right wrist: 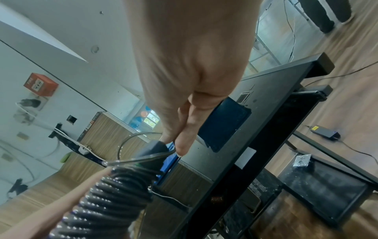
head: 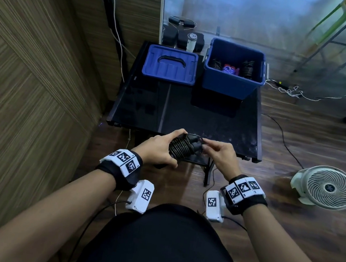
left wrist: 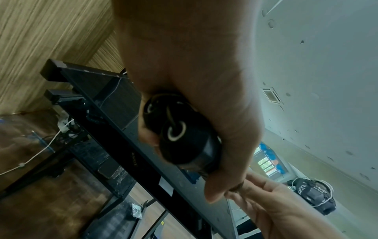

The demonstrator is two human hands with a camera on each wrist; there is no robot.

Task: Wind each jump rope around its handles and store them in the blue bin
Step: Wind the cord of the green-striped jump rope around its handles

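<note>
Black glossy rectangular bench [head: 191, 111]: set against a wood-panelled wall. Open deep blue plastic bin [head: 231, 81]: stood on the far right of the bench; three wound rope bundles [head: 232, 68] are contained. Blue plastic lid with black handle [head: 169, 66]: laid flat just left of the bin. Black jump rope coiled around its handles [head: 180, 147]: held above the near bench edge. Left hand [head: 159, 148]: clasped around the coil. Right hand [head: 221, 155]: the loose rope end is pinched at the handle tips.
</note>
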